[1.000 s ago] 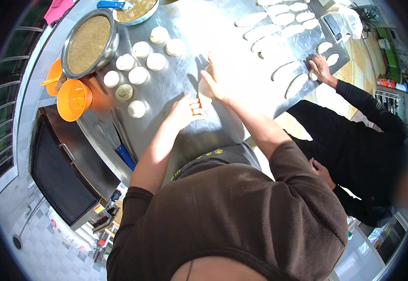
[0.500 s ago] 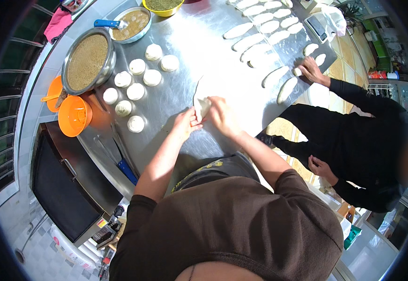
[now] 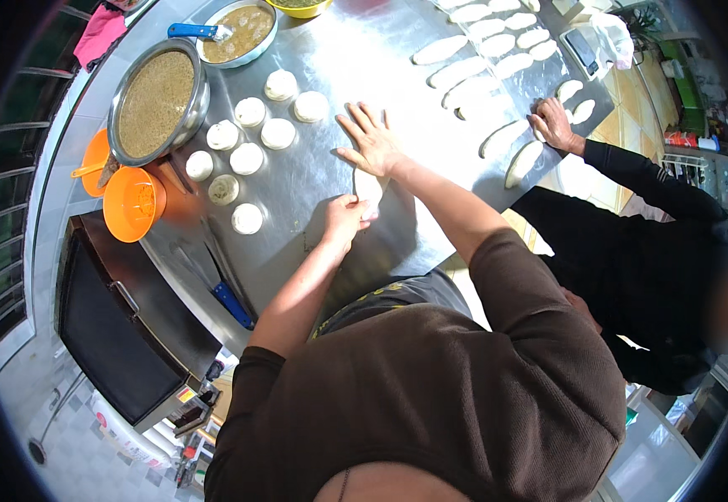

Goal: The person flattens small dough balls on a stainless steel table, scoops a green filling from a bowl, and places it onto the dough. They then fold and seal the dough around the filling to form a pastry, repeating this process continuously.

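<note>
A pale strip of dough (image 3: pixel 368 186) lies on the metal table in front of me. My left hand (image 3: pixel 345 220) is closed on its near end, thumb and fingers pinching it. Flat over the far end is my right hand (image 3: pixel 372 144), fingers spread wide, its palm hiding that part of the strip. To the left of my hands sit several rolled, round dough pieces (image 3: pixel 278 134). Long dough pieces (image 3: pixel 457 72) lie in rows at the far right.
A steel bowl of brown paste (image 3: pixel 160 104), a pale bowl (image 3: pixel 240 33) with a blue-handled tool, and an orange bowl (image 3: pixel 134 205) line the left side. A blue-handled tool (image 3: pixel 232 305) lies nearer me. At right, a co-worker's hand (image 3: pixel 554 125) rests by the table edge.
My right hand has gone from pinching the dough beside my left hand to lying spread over its far end. The left hand still grips the near end.
</note>
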`<state>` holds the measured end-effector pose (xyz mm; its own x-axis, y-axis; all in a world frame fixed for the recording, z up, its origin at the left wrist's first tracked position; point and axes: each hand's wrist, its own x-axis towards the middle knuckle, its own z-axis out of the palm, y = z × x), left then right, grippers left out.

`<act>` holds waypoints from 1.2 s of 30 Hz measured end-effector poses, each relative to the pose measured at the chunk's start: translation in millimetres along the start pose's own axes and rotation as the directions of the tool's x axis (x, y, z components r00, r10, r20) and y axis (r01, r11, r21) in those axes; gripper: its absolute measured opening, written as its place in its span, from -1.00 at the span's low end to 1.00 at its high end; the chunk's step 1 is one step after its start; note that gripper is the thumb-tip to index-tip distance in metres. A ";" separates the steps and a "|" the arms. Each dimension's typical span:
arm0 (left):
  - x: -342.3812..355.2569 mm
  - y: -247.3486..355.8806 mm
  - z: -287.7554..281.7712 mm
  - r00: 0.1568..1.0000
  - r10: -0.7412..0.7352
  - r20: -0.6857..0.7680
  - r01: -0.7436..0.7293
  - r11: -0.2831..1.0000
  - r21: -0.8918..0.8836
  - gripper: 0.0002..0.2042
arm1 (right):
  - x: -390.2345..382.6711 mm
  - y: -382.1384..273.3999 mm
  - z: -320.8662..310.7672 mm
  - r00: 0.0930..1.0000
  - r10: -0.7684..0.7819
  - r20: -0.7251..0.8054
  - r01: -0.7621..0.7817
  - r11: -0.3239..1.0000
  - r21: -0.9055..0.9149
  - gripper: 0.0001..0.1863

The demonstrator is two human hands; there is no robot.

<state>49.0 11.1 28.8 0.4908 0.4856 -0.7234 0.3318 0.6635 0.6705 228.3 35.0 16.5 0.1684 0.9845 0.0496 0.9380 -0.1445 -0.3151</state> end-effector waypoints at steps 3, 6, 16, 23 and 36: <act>2.4 -5.7 -2.2 0.996 0.082 -0.027 -0.083 0.995 -0.046 -0.82 | -14.1 -26.5 -16.6 0.999 -0.012 0.038 0.009 0.997 0.080 -0.24; 6.0 -10.3 -4.7 0.985 0.156 0.073 -0.152 0.986 -0.063 -0.85 | -22.2 -30.4 -5.1 0.995 -0.076 0.058 0.075 0.997 0.027 -0.21; -0.3 8.4 -8.3 0.996 -0.036 0.078 0.035 0.999 0.013 -0.80 | 130.8 -39.9 -76.2 0.933 -0.233 -0.273 0.280 0.948 0.151 -0.16; 0.1 10.2 -13.1 0.991 -0.023 0.131 0.013 0.997 0.078 -0.80 | 275.7 -46.3 -53.6 0.961 -0.274 -0.045 0.251 0.925 -0.286 -0.09; 3.7 -3.8 -10.8 0.996 0.058 0.074 -0.060 0.998 0.028 -0.77 | 298.2 -40.0 -75.2 0.988 -0.031 0.150 -0.119 0.463 0.878 -0.27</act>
<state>40.9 16.5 21.8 0.5678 0.4796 -0.6690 0.3238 0.6170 0.7172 263.9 326.9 115.1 0.0917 0.9923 -0.0833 0.1479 -0.0962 -0.9843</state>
